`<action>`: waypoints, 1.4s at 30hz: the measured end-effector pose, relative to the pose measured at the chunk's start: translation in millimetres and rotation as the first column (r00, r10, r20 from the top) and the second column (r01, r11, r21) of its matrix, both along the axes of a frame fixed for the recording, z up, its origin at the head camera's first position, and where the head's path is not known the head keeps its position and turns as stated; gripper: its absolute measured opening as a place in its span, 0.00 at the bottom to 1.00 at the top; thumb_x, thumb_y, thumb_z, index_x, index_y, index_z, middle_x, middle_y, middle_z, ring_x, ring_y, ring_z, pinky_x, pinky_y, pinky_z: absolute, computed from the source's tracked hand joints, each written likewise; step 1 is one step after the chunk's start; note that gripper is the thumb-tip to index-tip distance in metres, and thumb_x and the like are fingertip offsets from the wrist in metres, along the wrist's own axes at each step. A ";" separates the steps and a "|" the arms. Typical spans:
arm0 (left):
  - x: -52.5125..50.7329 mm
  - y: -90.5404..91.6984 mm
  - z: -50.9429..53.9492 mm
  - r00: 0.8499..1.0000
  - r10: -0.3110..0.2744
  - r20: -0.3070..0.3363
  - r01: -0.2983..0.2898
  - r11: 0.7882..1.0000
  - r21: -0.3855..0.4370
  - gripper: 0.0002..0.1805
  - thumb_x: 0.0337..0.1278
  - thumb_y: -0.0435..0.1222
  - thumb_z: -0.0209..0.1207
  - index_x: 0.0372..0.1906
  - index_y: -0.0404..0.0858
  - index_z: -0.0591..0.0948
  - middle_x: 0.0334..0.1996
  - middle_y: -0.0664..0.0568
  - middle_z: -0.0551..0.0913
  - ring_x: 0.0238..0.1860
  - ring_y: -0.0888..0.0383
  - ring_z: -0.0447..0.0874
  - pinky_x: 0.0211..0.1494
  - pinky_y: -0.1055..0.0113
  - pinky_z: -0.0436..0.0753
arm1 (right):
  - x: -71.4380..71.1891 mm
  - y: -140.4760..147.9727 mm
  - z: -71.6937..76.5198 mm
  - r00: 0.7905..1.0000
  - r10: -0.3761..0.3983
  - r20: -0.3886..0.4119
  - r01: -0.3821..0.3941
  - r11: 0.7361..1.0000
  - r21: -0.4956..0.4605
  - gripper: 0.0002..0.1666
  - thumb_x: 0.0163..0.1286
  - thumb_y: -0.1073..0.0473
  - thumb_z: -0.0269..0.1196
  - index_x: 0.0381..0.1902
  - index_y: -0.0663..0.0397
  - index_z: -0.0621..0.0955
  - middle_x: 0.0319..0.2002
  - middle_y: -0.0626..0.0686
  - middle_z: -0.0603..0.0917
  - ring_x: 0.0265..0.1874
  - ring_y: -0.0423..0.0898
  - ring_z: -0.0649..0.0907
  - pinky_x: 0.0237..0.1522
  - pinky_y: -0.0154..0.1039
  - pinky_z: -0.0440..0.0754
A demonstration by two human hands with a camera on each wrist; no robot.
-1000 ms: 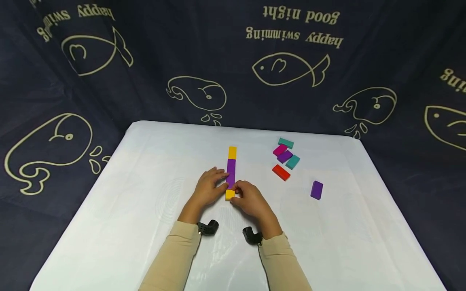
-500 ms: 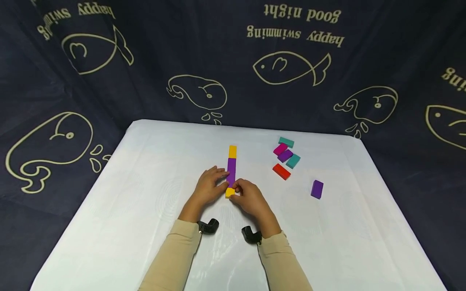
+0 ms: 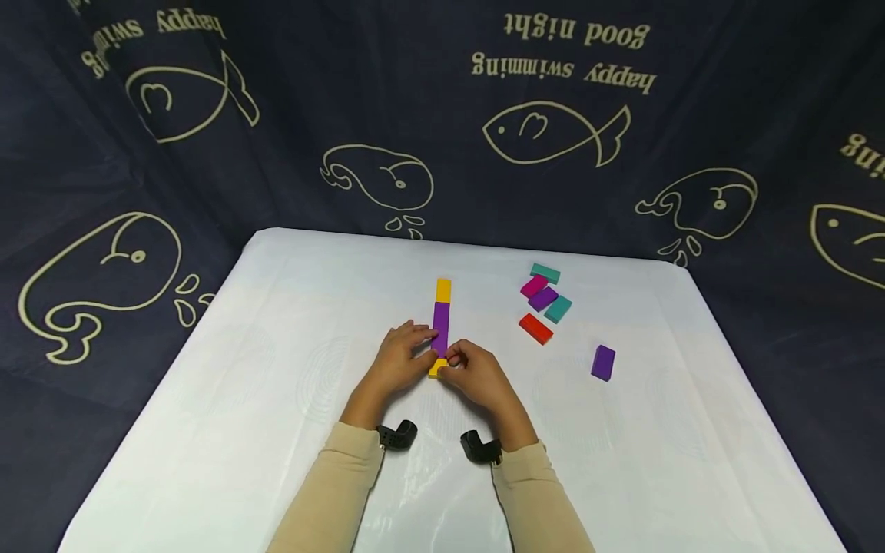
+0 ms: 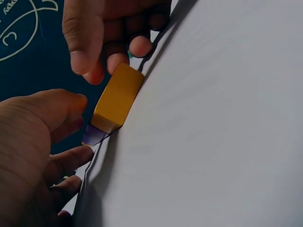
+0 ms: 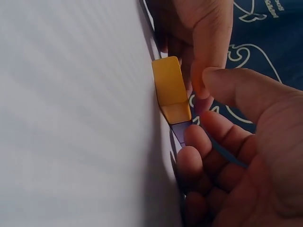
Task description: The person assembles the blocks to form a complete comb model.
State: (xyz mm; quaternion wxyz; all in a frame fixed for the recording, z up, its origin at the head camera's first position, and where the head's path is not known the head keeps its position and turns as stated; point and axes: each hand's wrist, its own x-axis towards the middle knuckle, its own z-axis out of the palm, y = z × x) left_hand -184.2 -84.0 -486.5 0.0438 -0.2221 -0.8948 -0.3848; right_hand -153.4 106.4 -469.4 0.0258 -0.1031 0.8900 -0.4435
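In the head view a straight row runs away from the body: a far yellow block (image 3: 443,290), a purple stretch (image 3: 440,316) and a near yellow block (image 3: 435,370). The left hand (image 3: 399,359) lies along the row's left side, fingertips at the purple part, thumb by its junction with the near yellow block. The right hand (image 3: 481,376) has bent fingers at the right side, its thumb tip against or over the near yellow block; firm contact cannot be told. Both wrist views show the yellow block (image 4: 118,97) (image 5: 171,87) between the hands, with purple behind it.
Right of the row lie two teal blocks (image 3: 545,273) (image 3: 558,309), a magenta block (image 3: 534,286), a purple block (image 3: 542,299) and a red block (image 3: 535,329). Another purple block (image 3: 603,362) sits farther right on the white table (image 3: 664,461). Dark printed cloth (image 3: 442,92) hangs behind.
The right thumb has shifted slightly left and covers more of the near yellow block. The left hand stays at the row's left side, and the loose blocks keep their arrangement.
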 end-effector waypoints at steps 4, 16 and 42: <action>7.1 -0.8 -0.8 1.000 -0.008 0.027 0.009 1.000 -0.004 0.23 0.62 0.39 0.61 0.61 0.35 0.80 0.62 0.39 0.77 0.70 0.37 0.63 0.72 0.37 0.55 | -0.5 2.0 0.0 1.000 -0.014 0.026 0.015 0.999 -0.041 0.10 0.61 0.59 0.70 0.38 0.56 0.81 0.29 0.46 0.81 0.28 0.42 0.77 0.34 0.36 0.77; 33.2 -7.3 -4.5 0.999 -0.018 -0.041 0.022 0.995 0.096 0.22 0.58 0.36 0.63 0.58 0.34 0.81 0.57 0.38 0.80 0.67 0.34 0.67 0.70 0.38 0.60 | 0.5 15.5 6.0 0.990 -0.033 0.137 0.056 0.983 -0.173 0.11 0.65 0.61 0.67 0.43 0.60 0.81 0.32 0.49 0.81 0.33 0.46 0.78 0.37 0.38 0.78; 32.9 -5.4 -7.2 0.993 0.000 -0.119 0.003 1.000 0.022 0.20 0.56 0.35 0.64 0.54 0.35 0.84 0.55 0.39 0.81 0.65 0.35 0.69 0.69 0.41 0.64 | -41.3 148.7 24.7 0.992 -0.116 0.054 0.106 0.981 0.161 0.26 0.71 0.57 0.63 0.61 0.65 0.74 0.60 0.68 0.74 0.57 0.65 0.76 0.54 0.58 0.79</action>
